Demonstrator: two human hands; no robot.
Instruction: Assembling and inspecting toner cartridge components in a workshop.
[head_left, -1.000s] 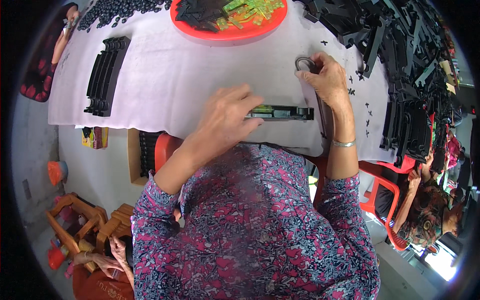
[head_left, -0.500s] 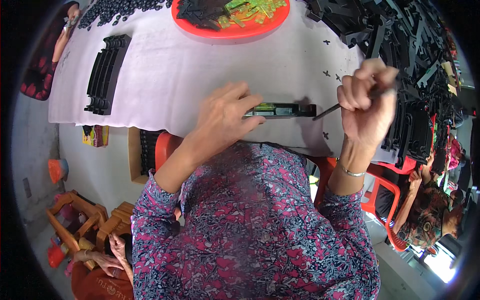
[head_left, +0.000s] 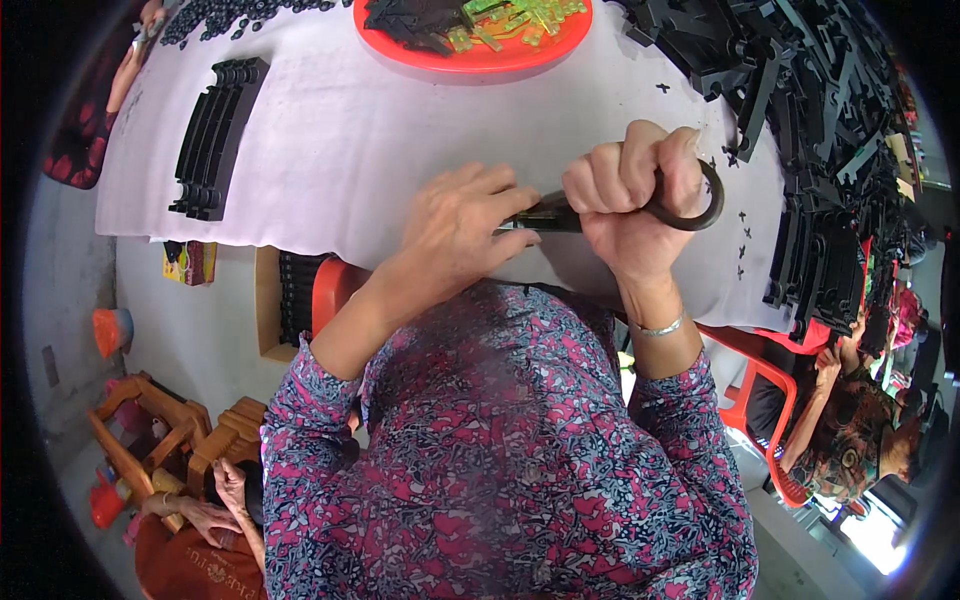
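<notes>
The table (head_left: 330, 150) carries a smooth, pale lilac cover. Near its front edge lies a long, narrow black plastic part (head_left: 548, 215), mostly hidden between the two hands. The left hand (head_left: 462, 228) rests palm-down on the part's left portion, fingers extended and slightly spread, pressing the part flat against the cover; the forearm enters from the lower left in a patterned sleeve. The right hand (head_left: 632, 200) is closed into a tight fist around the handle of a dark metal tool with a ring-shaped end (head_left: 700, 205); the ring projects from the right side of the fist, and the working end, angled toward the part, is concealed. The right wrist is bent and bears a thin metal bracelet (head_left: 660, 327). At the far centre of the table sits a round orange tray (head_left: 480, 55) holding black and translucent green pieces. A neat row of ribbed black parts (head_left: 215, 135) lies at the left, and a loose heap of black plastic parts (head_left: 810, 110) covers the right side.
</notes>
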